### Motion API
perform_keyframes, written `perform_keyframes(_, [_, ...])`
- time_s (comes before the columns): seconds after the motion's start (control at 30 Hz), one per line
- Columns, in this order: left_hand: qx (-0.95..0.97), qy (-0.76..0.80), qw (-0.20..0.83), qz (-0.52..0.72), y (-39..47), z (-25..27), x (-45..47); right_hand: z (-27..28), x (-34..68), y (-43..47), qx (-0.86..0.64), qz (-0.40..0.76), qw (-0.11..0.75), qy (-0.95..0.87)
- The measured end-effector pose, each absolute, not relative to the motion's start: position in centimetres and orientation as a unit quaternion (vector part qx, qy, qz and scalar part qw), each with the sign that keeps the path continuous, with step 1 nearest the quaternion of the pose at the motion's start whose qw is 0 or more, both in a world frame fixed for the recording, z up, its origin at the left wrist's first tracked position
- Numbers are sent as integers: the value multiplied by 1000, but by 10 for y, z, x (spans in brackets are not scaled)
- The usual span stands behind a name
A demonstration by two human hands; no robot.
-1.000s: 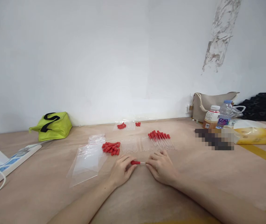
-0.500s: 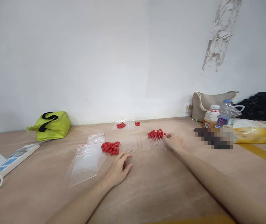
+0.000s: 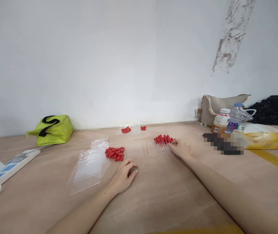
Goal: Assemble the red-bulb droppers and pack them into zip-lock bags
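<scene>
My left hand [image 3: 124, 177] rests on the table, fingers loosely curled and apart, with nothing in it. Just beyond it lies a pile of red rubber bulbs [image 3: 115, 153]. Clear thin glass tubes [image 3: 134, 150] lie side by side to the right of the pile. Farther right, a row of droppers [image 3: 162, 140] has red bulbs at the far end and clear tubes toward me. My right hand [image 3: 181, 149] is at the right end of this row, thumb and fingers pinched on a dropper; its fingertips partly hide it.
Clear zip bags [image 3: 90, 170] lie left of the bulbs. A bag of more bulbs and tubes [image 3: 131, 130] is by the wall. A green bag [image 3: 55, 130] and power strip [image 3: 9, 169] stand left; bottles [image 3: 221, 121] and a tissue pack [image 3: 267, 138] are at right.
My right hand has shifted slightly down and left against the end of the dropper row, where the tubes now slant together. My left hand stays in place. The view has tilted slightly.
</scene>
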State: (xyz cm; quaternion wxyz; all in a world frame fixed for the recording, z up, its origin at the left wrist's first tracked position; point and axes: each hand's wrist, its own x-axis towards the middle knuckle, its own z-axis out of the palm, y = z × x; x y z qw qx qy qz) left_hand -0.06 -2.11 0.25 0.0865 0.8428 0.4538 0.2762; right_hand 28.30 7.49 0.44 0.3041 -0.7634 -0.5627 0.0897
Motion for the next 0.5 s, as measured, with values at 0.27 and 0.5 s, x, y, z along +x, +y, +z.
perform_keyframes(0.27, [845, 449, 89, 278, -20, 3, 0, 5, 259, 62, -667, 11, 308, -678])
perform_keyframes(0.5, [846, 440, 84, 290, -20, 1, -1, 1, 228, 62, -666, -59, 211, -713])
